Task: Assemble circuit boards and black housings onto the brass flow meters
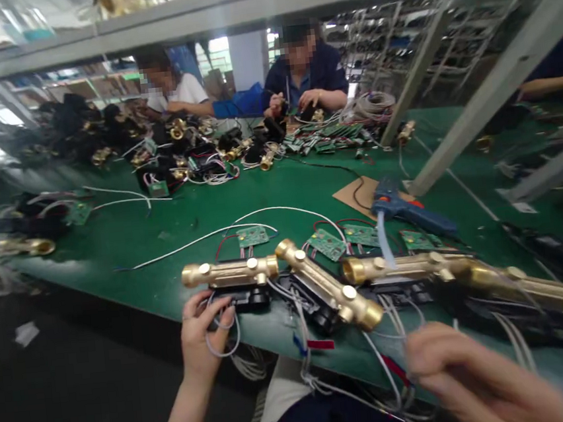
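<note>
My left hand [206,328] is closed on a looped grey cable [225,354], its fingertips against a black housing [250,298]. That housing sits under a brass pipe fitting [230,273] lying level near the table's front edge. My right hand [460,366], blurred, is at the lower right, thumb and fingers pressed together; what they hold cannot be made out. A second brass fitting [328,285] lies slanted in the middle, and a third brass fitting [401,267] lies to its right. Green circuit boards [253,236] with wires lie behind them.
A blue glue gun [411,210] rests partly on brown cardboard [347,196]. Grey metal posts [492,74] slant up at the right. Two people work across the green table [202,212], among piles of boards [324,138] and brass parts. Cables hang over my lap.
</note>
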Demonstrator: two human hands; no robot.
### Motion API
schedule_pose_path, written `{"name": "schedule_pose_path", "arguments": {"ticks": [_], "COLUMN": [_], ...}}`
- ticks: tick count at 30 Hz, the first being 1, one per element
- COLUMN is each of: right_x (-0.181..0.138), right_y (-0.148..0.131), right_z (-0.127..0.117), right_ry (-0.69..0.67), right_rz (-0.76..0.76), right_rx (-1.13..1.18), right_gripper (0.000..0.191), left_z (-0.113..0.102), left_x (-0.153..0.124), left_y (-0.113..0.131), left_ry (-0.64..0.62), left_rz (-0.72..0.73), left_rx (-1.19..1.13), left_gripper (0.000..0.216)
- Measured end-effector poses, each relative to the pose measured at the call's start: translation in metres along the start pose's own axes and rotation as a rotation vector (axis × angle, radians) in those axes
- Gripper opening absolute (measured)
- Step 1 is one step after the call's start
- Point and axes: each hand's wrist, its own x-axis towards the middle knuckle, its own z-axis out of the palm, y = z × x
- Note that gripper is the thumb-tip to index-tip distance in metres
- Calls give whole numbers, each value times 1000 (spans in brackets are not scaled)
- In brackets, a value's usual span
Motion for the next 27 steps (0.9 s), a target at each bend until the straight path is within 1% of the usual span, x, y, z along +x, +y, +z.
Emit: {"name": "schedule_pose_path", "arguments": {"ticks": [1,3,4,6,9,12,15,21,24,27], "right_x": [15,43,53,64,67,68,70,71,70,71], "right_y": [-18,-42,-48,-51,-44,-42,-44,-46,-45,-45], "right_z": [31,86,108,145,181,199,206,206,206,206], "right_ry": [-112,-110,-93,-45,12,37,30,8,11,-22], "right_rz": [-35,-80,-86,-96,-140,-190,-195,-154,-159,-172], "right_rx": [70,143,136,59,-132,-280,-361,-449,-442,-488], "right_gripper": [13,18,18,19,22,29,29,29,30,29], "left_z": [0,-1,-1,-2,-2,-2,-1,-1,0,0], "left_x": [0,-2,-3,-6,-9,-10,-9,-9,-10,-10], "left_y": [1,2,1,0,-2,-4,-4,-4,-4,-4], "left_ry": [-2,-3,-7,-19,-42,-75,-74,-63,-61,-52], "left_rz": [-4,-14,-21,-40,-65,-65,-66,-74,-82,-89], "left_rx": [-15,-41,-48,-45,-32,-31,-41,-79,-82,-96], "left_gripper": [13,12,12,14,17,17,16,17,17,17]}}
